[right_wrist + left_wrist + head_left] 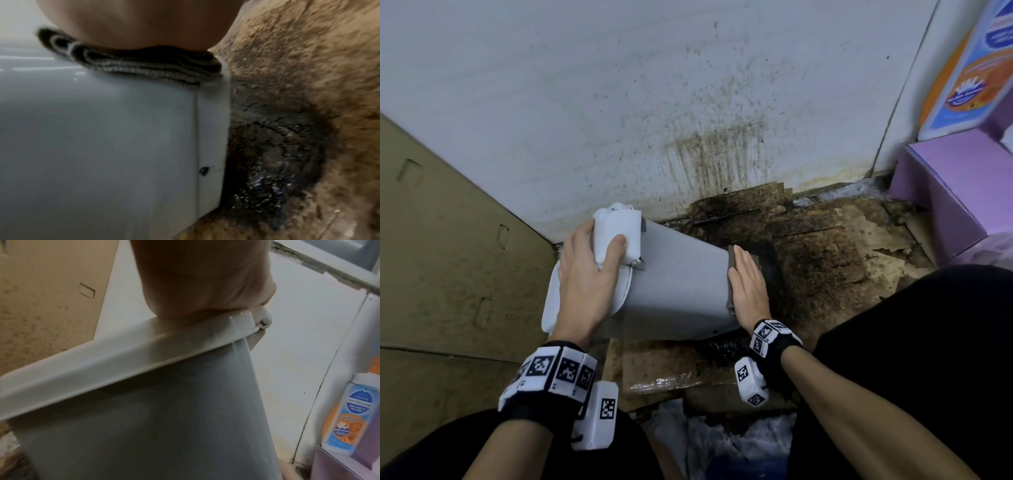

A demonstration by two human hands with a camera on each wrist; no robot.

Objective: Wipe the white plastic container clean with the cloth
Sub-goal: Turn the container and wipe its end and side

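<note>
A white wall [585, 85] stands at the back. It is dirty, with brown spots and drip marks low down near the floor. The floor [818, 246] is covered with torn, wet cardboard, stained dark brown and black. On the left a big brown cardboard sheet [448, 257] leans at a slant. On the right sits a purple box [945, 192], and behind it a blue and orange package [969, 68] stands upright. The light is dim.
</note>
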